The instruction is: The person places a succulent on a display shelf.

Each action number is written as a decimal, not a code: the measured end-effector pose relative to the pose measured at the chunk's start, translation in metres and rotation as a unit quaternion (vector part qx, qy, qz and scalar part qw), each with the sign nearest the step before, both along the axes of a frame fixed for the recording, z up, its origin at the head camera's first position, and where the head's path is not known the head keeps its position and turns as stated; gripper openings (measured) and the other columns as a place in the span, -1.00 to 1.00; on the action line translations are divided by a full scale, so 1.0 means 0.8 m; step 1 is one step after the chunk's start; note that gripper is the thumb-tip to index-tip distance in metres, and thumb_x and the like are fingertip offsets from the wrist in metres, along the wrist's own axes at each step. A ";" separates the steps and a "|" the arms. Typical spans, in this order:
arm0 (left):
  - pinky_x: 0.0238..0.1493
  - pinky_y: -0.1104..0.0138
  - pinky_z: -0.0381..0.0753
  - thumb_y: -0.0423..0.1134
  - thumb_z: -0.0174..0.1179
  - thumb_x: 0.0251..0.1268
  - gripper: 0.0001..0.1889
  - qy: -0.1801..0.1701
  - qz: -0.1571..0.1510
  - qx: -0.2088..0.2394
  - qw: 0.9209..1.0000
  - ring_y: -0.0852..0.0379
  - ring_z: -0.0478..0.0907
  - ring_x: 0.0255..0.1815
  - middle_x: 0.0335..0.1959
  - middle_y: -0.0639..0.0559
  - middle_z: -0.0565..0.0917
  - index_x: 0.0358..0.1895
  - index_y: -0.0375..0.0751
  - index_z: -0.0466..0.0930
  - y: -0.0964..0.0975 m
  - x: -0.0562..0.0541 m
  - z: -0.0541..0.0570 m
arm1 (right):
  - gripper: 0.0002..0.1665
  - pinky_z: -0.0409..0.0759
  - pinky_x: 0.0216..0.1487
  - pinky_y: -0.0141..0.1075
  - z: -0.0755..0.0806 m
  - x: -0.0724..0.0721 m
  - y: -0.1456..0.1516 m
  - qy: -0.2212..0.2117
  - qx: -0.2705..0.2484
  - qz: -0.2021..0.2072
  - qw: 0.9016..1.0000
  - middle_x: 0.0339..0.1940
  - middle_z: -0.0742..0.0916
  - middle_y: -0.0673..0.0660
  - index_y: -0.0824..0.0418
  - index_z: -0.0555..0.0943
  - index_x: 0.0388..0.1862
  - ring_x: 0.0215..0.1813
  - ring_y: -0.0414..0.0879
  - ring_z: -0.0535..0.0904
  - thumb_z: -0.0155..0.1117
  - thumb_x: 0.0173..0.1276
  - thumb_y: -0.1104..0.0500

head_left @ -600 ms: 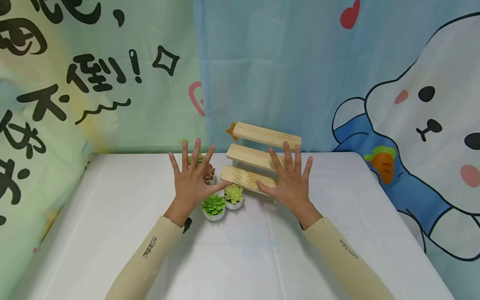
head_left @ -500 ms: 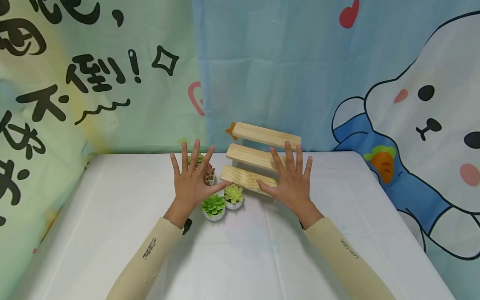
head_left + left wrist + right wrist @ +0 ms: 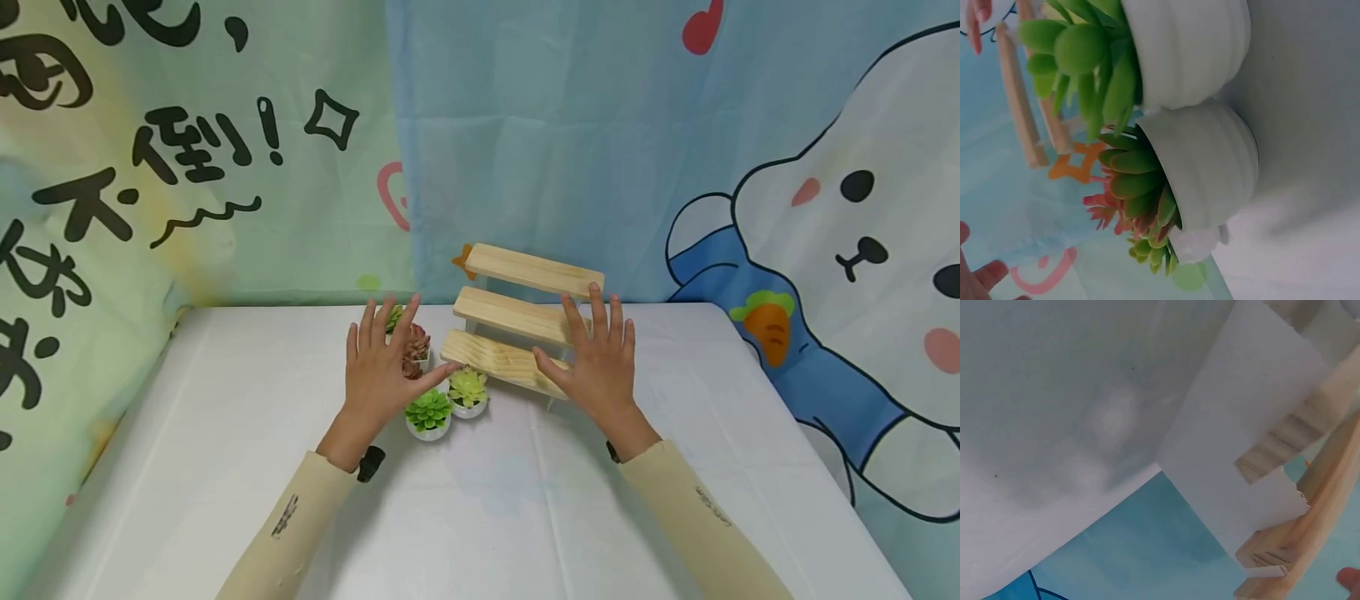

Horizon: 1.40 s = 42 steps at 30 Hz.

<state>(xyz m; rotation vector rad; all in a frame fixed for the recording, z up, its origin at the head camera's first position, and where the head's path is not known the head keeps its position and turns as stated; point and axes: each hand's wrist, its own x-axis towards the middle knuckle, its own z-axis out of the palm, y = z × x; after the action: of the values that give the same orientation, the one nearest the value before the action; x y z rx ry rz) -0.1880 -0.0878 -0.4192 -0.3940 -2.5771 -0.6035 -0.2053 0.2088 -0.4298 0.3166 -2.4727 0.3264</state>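
Note:
A small three-tier shelf with pale wooden boards (image 3: 504, 358) stands at the back middle of the white table. My right hand (image 3: 597, 375) is over its right end, fingers spread and holding nothing; whether it touches a board I cannot tell. To the left, my left hand (image 3: 377, 375) hovers by several potted succulents, its fingers extended and thumb pointing right. A bright green succulent (image 3: 428, 408) and a yellow-green succulent (image 3: 468, 387) sit in white pots before the shelf. Behind the left hand, a reddish succulent (image 3: 417, 343) is partly hidden. White pots (image 3: 1200, 165) stand close together in the left wrist view.
The shelf's white side panel (image 3: 1235, 444) shows in the right wrist view. A white cloth (image 3: 480, 508) covers the table. Behind its back edge hangs a printed backdrop (image 3: 540, 150) with a cartoon bear and lettering.
My right hand has shifted right along the shelf, uncovering more of the boards. My left hand has drawn slightly back and its fingers have come closer together. Shelf and plants have not moved.

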 end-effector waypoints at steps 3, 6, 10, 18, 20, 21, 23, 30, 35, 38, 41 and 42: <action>0.31 -0.21 0.17 0.63 -0.20 0.11 0.02 0.037 -0.018 0.024 0.999 -0.30 0.13 0.45 0.40 -0.24 0.28 0.49 -0.03 0.18 0.000 0.004 -0.001 | -0.06 0.17 0.28 0.37 0.005 0.001 0.001 -0.029 -0.038 -0.004 0.999 0.55 0.14 0.31 0.08 0.16 0.54 0.51 0.38 0.02 -0.28 0.42 -0.49; 0.22 -0.19 0.27 0.63 -0.26 0.13 0.02 0.065 -0.025 0.048 0.996 -0.29 0.22 0.38 0.33 -0.24 0.34 0.42 -0.11 0.28 0.001 0.010 -0.003 | -0.17 0.29 0.18 0.35 0.011 0.001 0.001 -0.076 -0.092 -0.005 0.993 0.54 0.14 0.32 0.13 0.11 0.56 0.51 0.35 0.02 0.03 0.47 -0.21; 0.18 -0.19 0.29 0.55 -0.03 0.14 -0.05 0.076 -0.026 0.076 0.994 -0.24 0.28 0.32 0.28 -0.23 0.37 0.39 -0.14 0.32 0.000 0.022 -0.004 | -0.13 0.48 -0.14 0.24 0.016 0.000 0.005 -0.132 -0.168 0.005 0.977 0.54 0.12 0.34 0.22 0.05 0.57 0.50 0.34 0.06 0.21 0.41 0.07; 0.20 -0.24 0.23 0.28 0.33 0.04 -0.14 0.061 -0.047 0.189 0.979 -0.26 0.28 0.29 0.26 -0.27 0.37 0.35 -0.16 0.34 -0.001 0.048 -0.006 | -0.08 0.41 0.17 0.20 0.021 -0.005 0.015 -0.233 -0.329 0.009 0.915 0.53 0.08 0.38 0.25 -0.16 0.60 0.36 0.37 0.26 0.10 0.44 0.21; 0.19 -0.23 0.25 0.15 0.41 0.02 -0.15 0.056 -0.051 0.207 0.976 -0.27 0.28 0.28 0.26 -0.28 0.36 0.36 -0.17 0.33 -0.001 0.055 -0.008 | -0.10 0.46 0.14 0.15 0.021 -0.006 0.015 -0.236 -0.356 0.002 0.904 0.50 0.17 0.38 0.27 -0.12 0.59 0.29 0.34 0.34 0.10 0.44 0.23; 0.18 -0.23 0.27 0.08 0.44 0.00 -0.15 0.051 -0.053 0.215 0.974 -0.27 0.28 0.27 0.26 -0.28 0.36 0.36 -0.18 0.32 -0.001 0.058 -0.010 | -0.13 0.48 0.10 0.10 0.021 -0.007 0.015 -0.238 -0.367 0.000 0.899 0.48 0.22 0.37 0.28 -0.09 0.58 0.26 0.33 0.38 0.11 0.43 0.24; 0.18 -0.21 0.30 -0.02 0.48 -0.03 -0.15 0.038 -0.055 0.231 0.971 -0.26 0.28 0.26 0.25 -0.28 0.35 0.35 -0.20 0.31 0.000 0.064 -0.015 | -0.18 0.53 0.00 -0.04 0.021 -0.008 0.015 -0.244 -0.384 -0.012 0.890 0.42 0.32 0.35 0.29 0.01 0.55 0.19 0.27 0.44 0.12 0.42 0.24; -0.03 -0.07 0.42 -0.20 0.51 -0.06 -0.21 -0.024 -0.044 0.285 0.957 -0.25 0.33 0.08 0.17 -0.28 0.39 0.28 -0.32 0.35 0.005 0.077 -0.041 | -0.35 0.41 -0.26 -0.50 0.025 -0.010 0.017 -0.275 -0.398 -0.044 0.874 0.30 0.48 0.32 0.33 0.31 0.41 0.12 0.16 0.50 0.18 0.40 0.17; -0.13 -0.03 0.47 -0.27 0.50 -0.03 -0.31 -0.063 -0.035 0.312 0.947 -0.25 0.41 -0.03 0.11 -0.32 0.41 0.21 -0.35 0.41 0.008 0.079 -0.059 | -0.33 0.45 -0.12 -0.42 0.027 -0.009 0.022 -0.300 -0.436 -0.032 0.848 0.35 0.43 0.31 0.30 0.31 0.43 0.20 0.17 0.45 0.21 0.41 0.13; -0.13 -0.02 0.53 -0.29 0.50 -0.02 -0.34 -0.096 -0.022 0.325 0.941 -0.24 0.47 -0.04 0.08 -0.33 0.43 0.18 -0.36 0.42 0.010 0.081 -0.067 | -0.31 0.45 0.08 -0.28 0.025 -0.009 0.025 -0.308 -0.464 -0.021 0.830 0.38 0.40 0.30 0.29 0.29 0.45 0.30 0.19 0.39 0.23 0.41 0.13; -0.14 0.02 0.55 -0.29 0.50 -0.02 -0.33 -0.132 -0.007 0.341 0.931 -0.23 0.49 -0.05 0.05 -0.34 0.44 0.19 -0.38 0.42 0.012 0.083 -0.071 | -0.30 0.41 0.21 -0.19 0.023 -0.010 0.027 -0.313 -0.482 -0.012 0.818 0.39 0.38 0.30 0.29 0.28 0.46 0.37 0.18 0.33 0.23 0.41 0.13; -0.14 0.04 0.56 -0.28 0.51 -0.03 -0.33 -0.142 -0.003 0.345 0.928 -0.23 0.50 -0.06 0.04 -0.34 0.45 0.19 -0.39 0.42 0.012 0.084 -0.072 | -0.30 0.41 0.22 -0.19 0.023 -0.010 0.027 -0.314 -0.486 -0.009 0.816 0.39 0.38 0.30 0.29 0.27 0.46 0.37 0.17 0.33 0.23 0.42 0.14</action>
<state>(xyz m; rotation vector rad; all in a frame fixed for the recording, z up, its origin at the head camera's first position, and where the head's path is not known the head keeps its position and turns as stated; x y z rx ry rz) -0.1209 -0.0780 -0.4772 -0.0726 -2.4004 -1.5938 -0.2136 0.2305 -0.4118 -0.3103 -2.4887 1.8333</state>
